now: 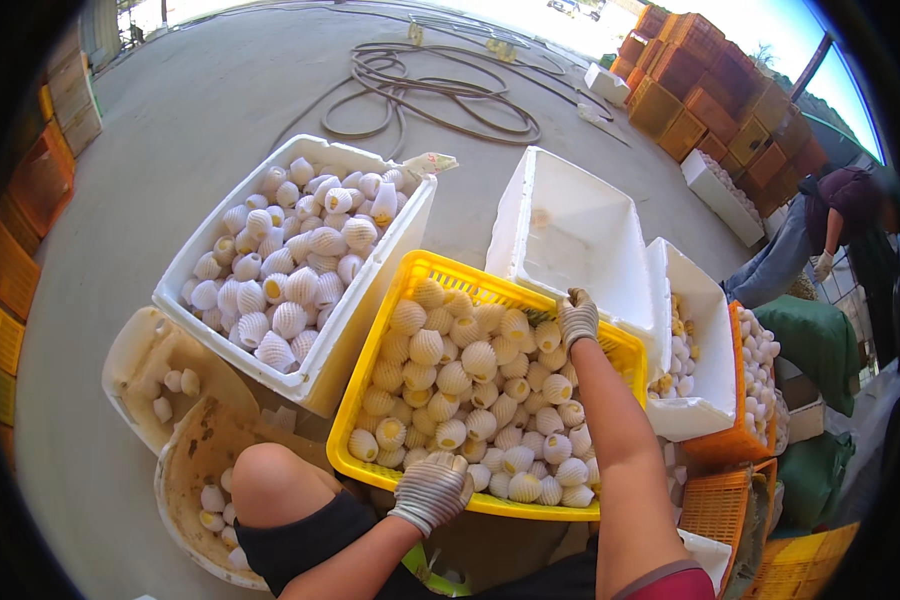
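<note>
A yellow plastic crate [370, 420] sits in front of me, tilted slightly, filled with fruit [478, 360] in white foam net sleeves; yellow skin shows through some openings. My left hand [433, 492], in a striped grey-white glove, is closed over the crate's near rim. Across the fruit reaches my right arm, and my gloved right hand [577, 320] is closed at the crate's far rim, next to the white foam box [580, 225] behind it. The fingertips of both hands are partly hidden. To the left stands another white foam box [385, 270], full of sleeved fruit.
Two worn tubs [185, 480] with a few sleeved fruits lie by my left knee. Right of the crate are a foam box [700, 400] and an orange crate [745, 440] with more fruit. A coiled hose [440, 95] lies ahead. A person [820, 230] bends at far right near stacked crates [715, 85].
</note>
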Tool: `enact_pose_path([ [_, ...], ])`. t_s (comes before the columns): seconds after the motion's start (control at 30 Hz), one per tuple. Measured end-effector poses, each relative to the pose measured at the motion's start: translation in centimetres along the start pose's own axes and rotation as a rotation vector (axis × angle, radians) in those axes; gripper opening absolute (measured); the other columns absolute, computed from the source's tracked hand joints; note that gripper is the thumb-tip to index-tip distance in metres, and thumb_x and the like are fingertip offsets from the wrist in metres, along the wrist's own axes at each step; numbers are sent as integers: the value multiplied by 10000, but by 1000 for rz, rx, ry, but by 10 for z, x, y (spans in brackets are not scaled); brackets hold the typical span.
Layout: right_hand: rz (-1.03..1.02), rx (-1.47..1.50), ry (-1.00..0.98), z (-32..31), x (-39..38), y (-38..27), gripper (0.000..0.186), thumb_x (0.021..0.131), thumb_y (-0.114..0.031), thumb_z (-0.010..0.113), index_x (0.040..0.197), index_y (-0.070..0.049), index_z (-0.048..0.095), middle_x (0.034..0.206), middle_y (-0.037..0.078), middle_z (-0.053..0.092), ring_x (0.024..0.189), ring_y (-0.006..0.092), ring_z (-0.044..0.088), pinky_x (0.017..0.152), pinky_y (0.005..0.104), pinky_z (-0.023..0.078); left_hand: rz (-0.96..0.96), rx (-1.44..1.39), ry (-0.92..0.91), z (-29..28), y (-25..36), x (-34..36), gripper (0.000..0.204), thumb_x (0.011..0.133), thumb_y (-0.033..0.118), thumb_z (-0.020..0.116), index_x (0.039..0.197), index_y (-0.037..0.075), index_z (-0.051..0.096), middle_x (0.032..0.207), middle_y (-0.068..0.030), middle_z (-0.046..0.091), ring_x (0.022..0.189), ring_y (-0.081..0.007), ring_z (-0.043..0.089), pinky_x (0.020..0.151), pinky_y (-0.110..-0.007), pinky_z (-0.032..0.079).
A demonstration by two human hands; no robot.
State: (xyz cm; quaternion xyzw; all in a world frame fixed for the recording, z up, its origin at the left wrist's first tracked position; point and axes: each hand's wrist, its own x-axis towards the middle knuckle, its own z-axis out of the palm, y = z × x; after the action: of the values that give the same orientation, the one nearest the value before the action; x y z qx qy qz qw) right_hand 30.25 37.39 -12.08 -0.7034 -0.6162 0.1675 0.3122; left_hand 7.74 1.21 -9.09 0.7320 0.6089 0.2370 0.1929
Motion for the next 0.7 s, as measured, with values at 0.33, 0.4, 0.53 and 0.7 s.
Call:
enact_pose_path([
  [0.33,130,-506,-98,8,14,-96,631,882,-595,565,1293,-118,616,1352,113,595,1225,307,556,1051,430,418,70,18,73,5,1,6,198,815,239,643,837,52,585,782,-133,609,666,-316,614,573,-430,492],
  [0.4,185,-450,-218,24,28,-107,741,853,-656,564,1356,-111,556,1374,137,576,1263,310,544,1057,451,414,43,52,36,0,3,6,177,808,230,650,833,64,597,757,-120,610,643,-306,610,552,-430,489],
  [0.53,153,-408,-365,55,56,-111,845,828,-590,631,1459,-78,403,1378,177,566,1255,310,566,1023,424,464,45,33,31,8,1,7,163,801,233,650,828,78,605,714,-107,606,615,-294,603,541,-423,490],
  [0.7,219,-433,-416,67,62,-120,820,858,-452,628,1504,-74,292,1332,196,598,1177,332,620,996,428,492,37,24,-8,10,3,12,148,792,219,650,804,83,592,683,-100,597,585,-284,587,521,-415,485],
])
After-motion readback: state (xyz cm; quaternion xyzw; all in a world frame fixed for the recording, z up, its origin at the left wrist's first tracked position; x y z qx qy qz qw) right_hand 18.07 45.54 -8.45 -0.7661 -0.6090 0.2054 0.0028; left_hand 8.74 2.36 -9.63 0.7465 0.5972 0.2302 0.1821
